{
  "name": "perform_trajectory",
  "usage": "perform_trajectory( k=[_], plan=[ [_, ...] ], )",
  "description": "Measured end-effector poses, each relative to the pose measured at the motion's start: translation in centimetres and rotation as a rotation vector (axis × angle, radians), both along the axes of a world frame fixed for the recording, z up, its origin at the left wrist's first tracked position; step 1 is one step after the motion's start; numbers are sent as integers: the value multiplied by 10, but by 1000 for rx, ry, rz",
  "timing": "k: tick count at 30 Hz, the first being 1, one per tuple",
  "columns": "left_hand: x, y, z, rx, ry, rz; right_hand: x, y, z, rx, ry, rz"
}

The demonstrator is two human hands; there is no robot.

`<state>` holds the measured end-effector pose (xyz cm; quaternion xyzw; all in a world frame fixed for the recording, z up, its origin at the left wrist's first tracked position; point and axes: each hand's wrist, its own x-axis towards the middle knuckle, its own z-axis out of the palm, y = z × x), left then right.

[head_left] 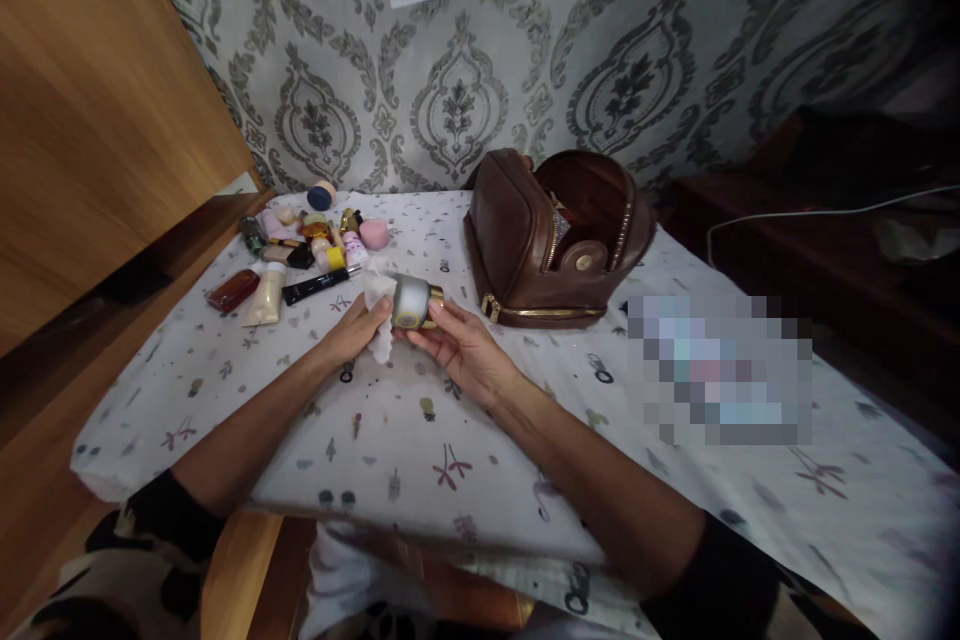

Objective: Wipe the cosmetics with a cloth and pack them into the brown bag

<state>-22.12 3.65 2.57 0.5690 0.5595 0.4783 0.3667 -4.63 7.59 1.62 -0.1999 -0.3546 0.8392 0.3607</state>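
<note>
Over the middle of the table, a grey-green cosmetic jar [412, 302] with a gold band lies sideways between my two hands. My left hand [358, 328] is closed on a crumpled white wipe [381, 292], pressing it against the jar's left end. Gripping the gold end with thumb and fingers is my right hand [461, 345]. A brown leather cosmetic bag [517, 235] stands beyond my right hand, its zipped top gaping. Left of my hands lie a black tube [316, 286], a cream-coloured tube [265, 296] and a dark red bottle [233, 290].
Several small cosmetics cluster at the back left, among them a pink sponge [374, 234] and a round navy-capped item [321, 195]. A blurred-out object [720, 370] lies on the right. Wooden furniture [112, 120] borders the left side; patterned wallpaper [457, 110] rises behind.
</note>
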Motion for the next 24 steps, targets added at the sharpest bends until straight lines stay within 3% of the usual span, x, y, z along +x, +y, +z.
perform_trajectory(
  k=[7, 10, 15, 24],
  plan=[
    [-2, 1, 4, 13, 27, -135, 0, -5, -1, 238, -121, -77],
    [-5, 2, -1, -12, 29, -184, 2, -5, 2, 345, -175, -90],
    [-3, 6, -11, -90, -194, -241, 4, -2, 5, 467, -224, -163],
    [7, 3, 0, -207, -311, -185, 2, -5, 4, 637, -302, -342]
  ],
)
